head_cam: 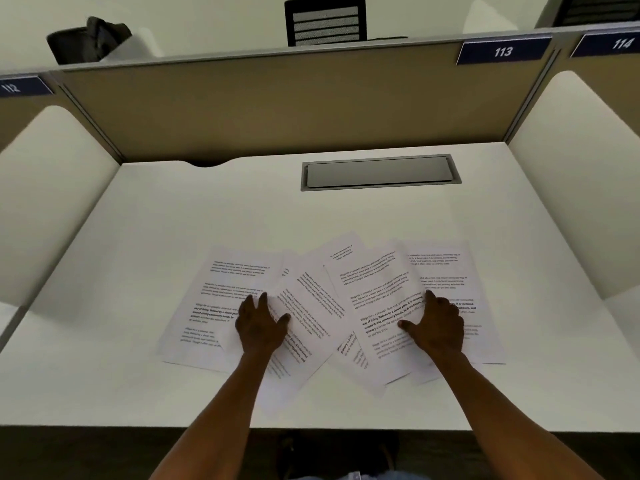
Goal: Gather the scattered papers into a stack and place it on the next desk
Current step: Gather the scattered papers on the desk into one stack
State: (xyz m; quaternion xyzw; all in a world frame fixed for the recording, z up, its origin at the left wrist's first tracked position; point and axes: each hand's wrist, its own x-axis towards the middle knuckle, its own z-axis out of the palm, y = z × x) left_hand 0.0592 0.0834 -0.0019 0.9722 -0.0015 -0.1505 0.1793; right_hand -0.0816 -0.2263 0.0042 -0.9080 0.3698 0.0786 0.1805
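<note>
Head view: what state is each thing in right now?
Papers: fanned out, overlapping, flat on the desk, not yet stacked.
Left hand: fingers spread, pressing on the left sheets.
Right hand: fingers spread, pressing on the right sheets.
Cable hatch: lid closed.
Desk: number 113.

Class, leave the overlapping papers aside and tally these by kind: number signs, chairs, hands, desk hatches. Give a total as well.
Blue number signs with white digits: 3
Black mesh-backed chairs: 2
Bare hands, left hand and right hand: 2
Grey metal desk hatch: 1
Total: 8
</note>
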